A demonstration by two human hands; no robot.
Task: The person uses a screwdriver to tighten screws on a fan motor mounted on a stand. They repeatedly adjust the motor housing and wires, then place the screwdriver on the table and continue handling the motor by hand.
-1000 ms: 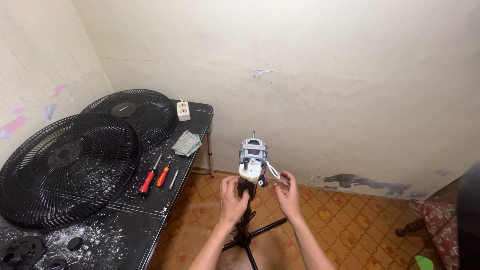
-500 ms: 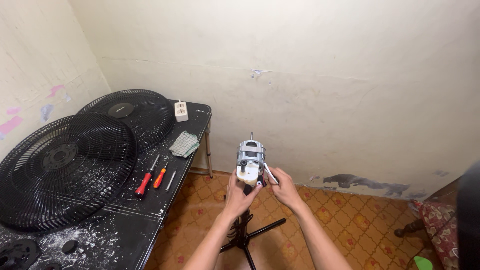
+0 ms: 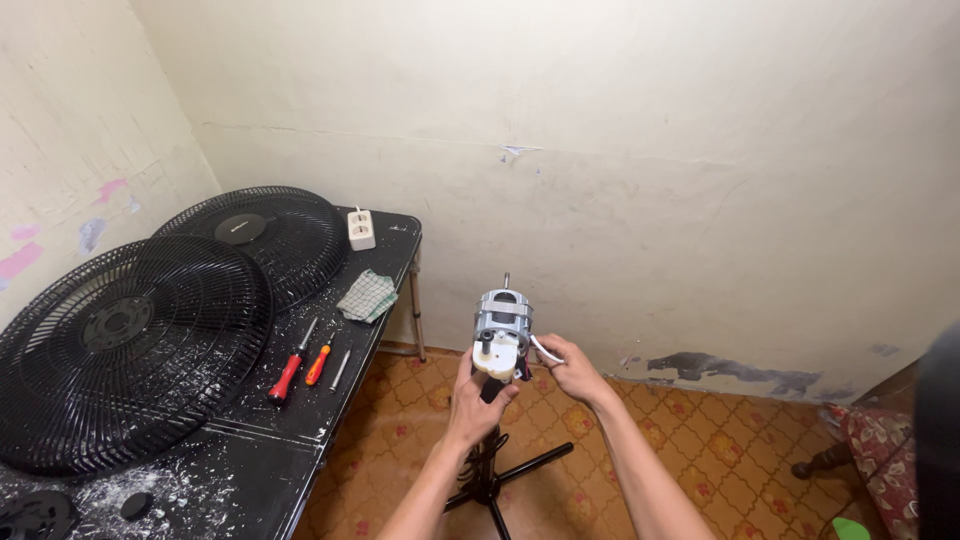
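Left hand [image 3: 478, 398] is clamping its grip around the base of a bare fan motor [image 3: 500, 335], ribbed grey metal with a white plastic gearbox, sitting atop a black stand [image 3: 487, 470] over patterned floor tiles. Right hand [image 3: 572, 368] is pinching a white wire [image 3: 545, 350] beside it. Round black mesh grilles [image 3: 130, 340] are lying on the dusty desk [image 3: 300, 440]

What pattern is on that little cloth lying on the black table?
The cloth has a green-and-white check, seen in the head view.
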